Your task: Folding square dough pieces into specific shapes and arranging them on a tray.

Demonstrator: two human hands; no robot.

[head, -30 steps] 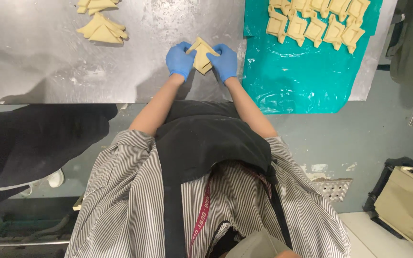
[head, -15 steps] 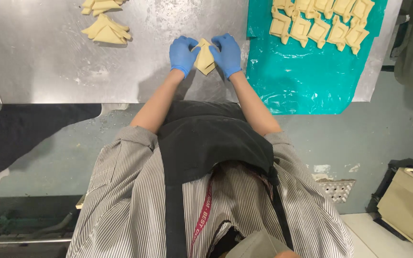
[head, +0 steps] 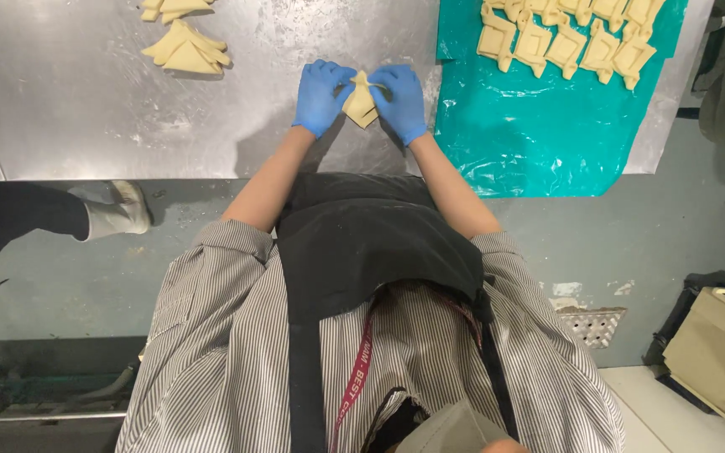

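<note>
Both my hands wear blue gloves and meet over one pale yellow piece of dough (head: 361,105) on the steel table (head: 69,109). My left hand (head: 320,96) pinches its left side. Its right side is gripped by my right hand (head: 400,101), with fingers folding the top corner. The dough looks partly folded into a pointed shape between my fingertips.
A teal sheet (head: 539,134) at the right carries several folded dough pieces (head: 568,33) in rows. A small heap of triangular dough pieces (head: 185,46) lies at the table's far left. Another person's white boot (head: 119,214) stands on the floor to my left.
The view has shifted slightly; my hands stay on the same dough piece and have folded its top edges closer together. A white boot has come into view on the left.
</note>
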